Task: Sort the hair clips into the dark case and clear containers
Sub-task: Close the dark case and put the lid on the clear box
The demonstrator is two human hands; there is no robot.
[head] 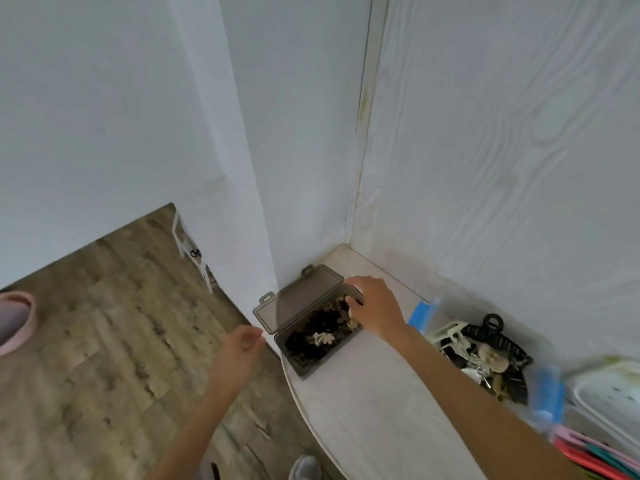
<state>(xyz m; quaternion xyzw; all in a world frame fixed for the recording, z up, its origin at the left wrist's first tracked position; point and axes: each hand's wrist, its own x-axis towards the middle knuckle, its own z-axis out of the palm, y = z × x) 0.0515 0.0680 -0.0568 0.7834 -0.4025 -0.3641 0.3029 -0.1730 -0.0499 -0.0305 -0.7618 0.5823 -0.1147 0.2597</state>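
A dark smoky case (313, 367) sits at the left end of the white table, its lid (298, 299) swung open toward the wall. Small black and cream hair clips (322, 336) fill it. My right hand (372, 308) hovers over the case's far end, fingers curled down at the clips; whether it holds one is hidden. My left hand (239, 355) floats just left of the lid, off the table edge, fingers loosely bent and holding nothing. A clear container with blue latches (545, 393) at right holds larger black and white claw clips (491, 341).
The white table (374, 410) has a curved front edge and is boxed in by white walls behind and right. A white tray (609, 389) and coloured items (588, 455) lie at far right. Wood floor lies to the left, with a pink bowl (17, 320).
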